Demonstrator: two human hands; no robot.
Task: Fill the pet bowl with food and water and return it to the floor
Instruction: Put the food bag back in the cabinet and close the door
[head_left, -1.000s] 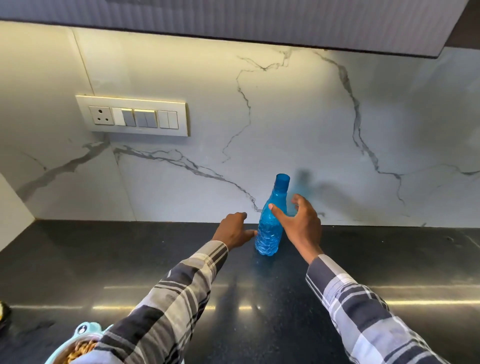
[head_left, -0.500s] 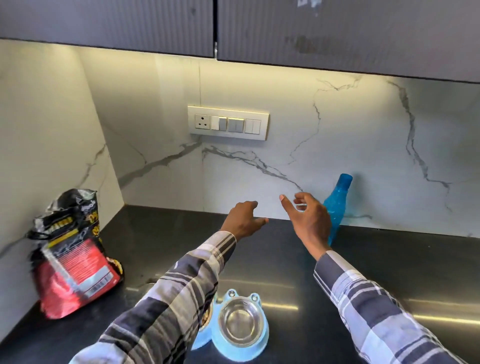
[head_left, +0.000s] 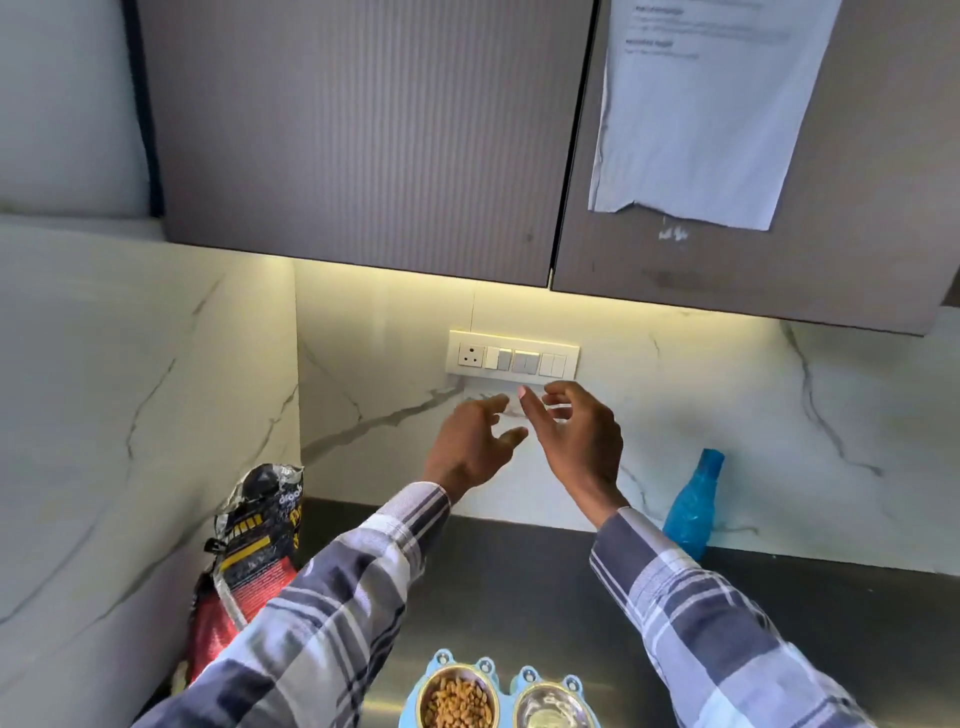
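The light-blue double pet bowl (head_left: 506, 680) sits on the dark counter at the bottom edge of view. Its left steel cup holds brown kibble (head_left: 457, 704); its right steel cup (head_left: 548, 709) looks shiny, contents unclear. A blue water bottle (head_left: 693, 506) stands capped against the marble backsplash at the right. My left hand (head_left: 475, 441) and my right hand (head_left: 579, 439) are raised side by side above the counter, fingers spread, holding nothing. Both are well left of the bottle and above the bowl.
A red and black pet food bag (head_left: 249, 561) leans in the left corner of the counter (head_left: 519, 587). A switch panel (head_left: 511, 356) is on the backsplash just behind my hands. Grey wall cabinets (head_left: 363, 135) hang overhead, one with a paper sheet (head_left: 706, 109) on it.
My right hand has let go of the blue bottle, which stays by the backsplash. Both hands moved left and up. The view swung left and upward, bringing the bag and bowl into sight.
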